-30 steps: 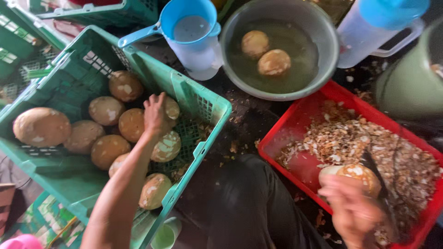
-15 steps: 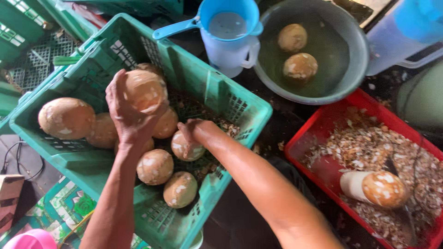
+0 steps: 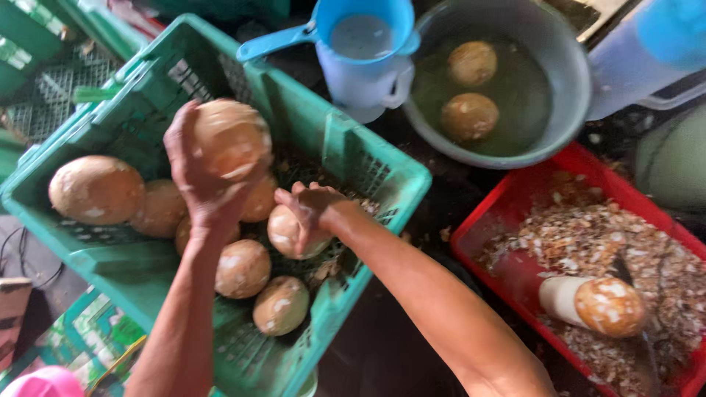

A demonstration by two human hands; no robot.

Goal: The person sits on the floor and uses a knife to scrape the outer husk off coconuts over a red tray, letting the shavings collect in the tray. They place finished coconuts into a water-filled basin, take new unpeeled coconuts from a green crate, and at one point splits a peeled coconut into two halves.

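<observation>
My left hand (image 3: 197,180) grips a round brown peeled coconut (image 3: 232,137) and holds it lifted above the green plastic crate (image 3: 368,158). My right hand (image 3: 312,209) reaches into the same crate and rests on another coconut (image 3: 287,234). Several more brown coconuts lie in the crate, the largest (image 3: 95,189) at its left end. A partly peeled coconut (image 3: 594,303) lies on shavings in the red crate (image 3: 507,213) at the right.
A grey basin (image 3: 570,110) of water at the back holds two coconuts. A blue jug (image 3: 365,51) of water stands between the basin and the green crate. More green crates sit at the far left. A pale container with a blue lid (image 3: 647,44) is at top right.
My left hand has picked a coconut out of the green crate and raised it. My right hand left the coconut in the red crate and moved into the green crate.
</observation>
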